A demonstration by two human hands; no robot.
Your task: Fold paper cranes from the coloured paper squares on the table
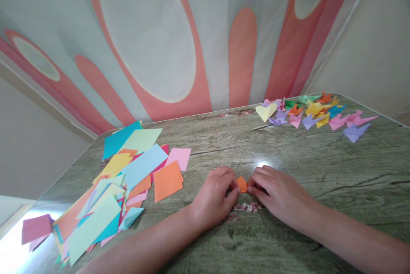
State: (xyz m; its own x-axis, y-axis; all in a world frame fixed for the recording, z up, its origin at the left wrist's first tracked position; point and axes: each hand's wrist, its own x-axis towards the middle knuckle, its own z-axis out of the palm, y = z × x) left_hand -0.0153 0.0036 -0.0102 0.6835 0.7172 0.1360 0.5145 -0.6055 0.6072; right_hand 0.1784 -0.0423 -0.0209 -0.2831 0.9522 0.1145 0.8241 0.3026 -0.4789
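A small folded piece of orange paper (242, 184) lies at the table's middle, between my two hands. My left hand (218, 193) has its fingers curled, with thumb and fingertips pinching the paper's left side. At the opposite side, my right hand (275, 186) pinches the paper's right corner between thumb and fingers. Both hands rest low over the tabletop. The fingertips cover parts of the paper's edges.
Many loose coloured paper sheets (144, 166) spread over the table's left side, with orange squares (168, 181) nearest my left hand. Several folded paper birds (309, 121) stand at the back right. A printed backdrop (218, 52) rises behind the wood-grain table (221, 137).
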